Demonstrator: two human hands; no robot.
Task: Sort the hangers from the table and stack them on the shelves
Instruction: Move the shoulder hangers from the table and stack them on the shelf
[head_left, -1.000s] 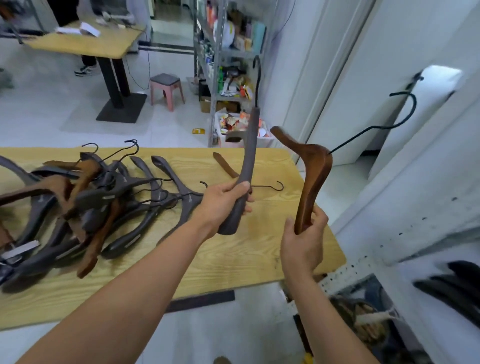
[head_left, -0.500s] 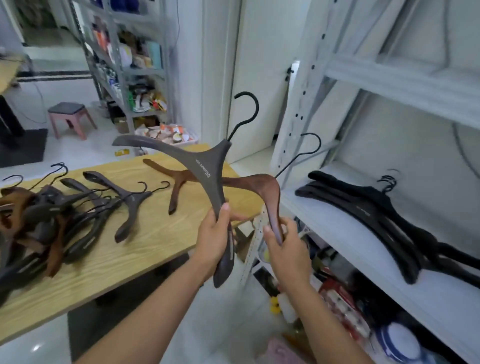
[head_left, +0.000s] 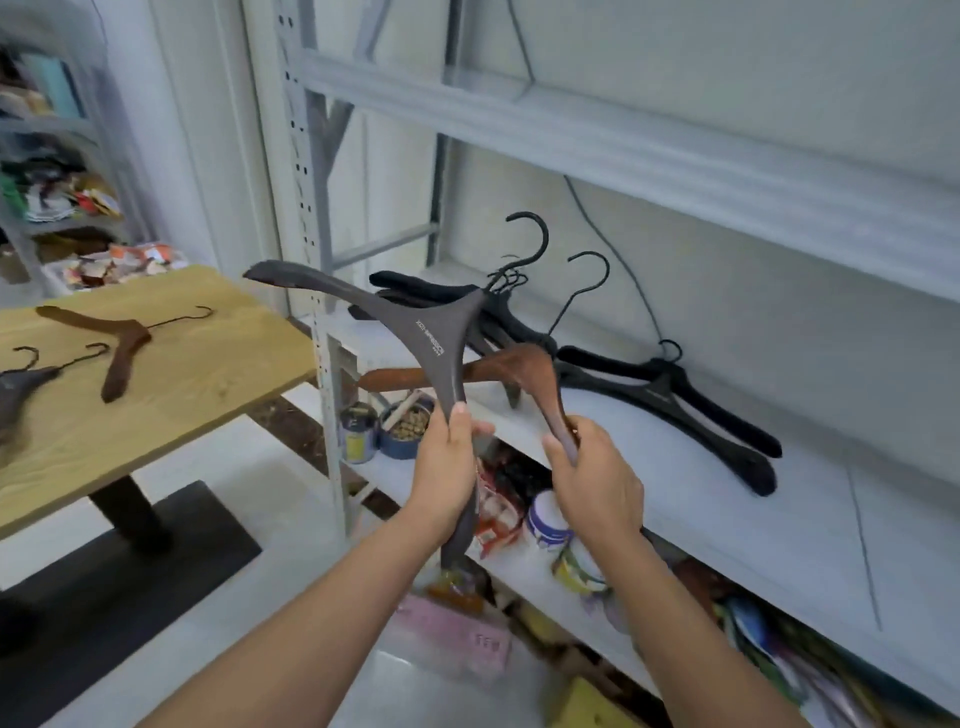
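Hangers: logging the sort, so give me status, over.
Left hand grips grey hanger. Right hand grips brown hanger. Both held before shelf, where black hangers lie. Nothing in between.

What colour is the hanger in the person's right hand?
The hanger in the right hand is reddish brown; head view.

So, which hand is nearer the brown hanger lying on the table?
Left. The left hand, gripping a grey hanger, is right of the brown hanger; the right hand, gripping another, is farther right.

Single head-worn wide-angle view, looking forward and down, close to shelf ahead, table corner at left
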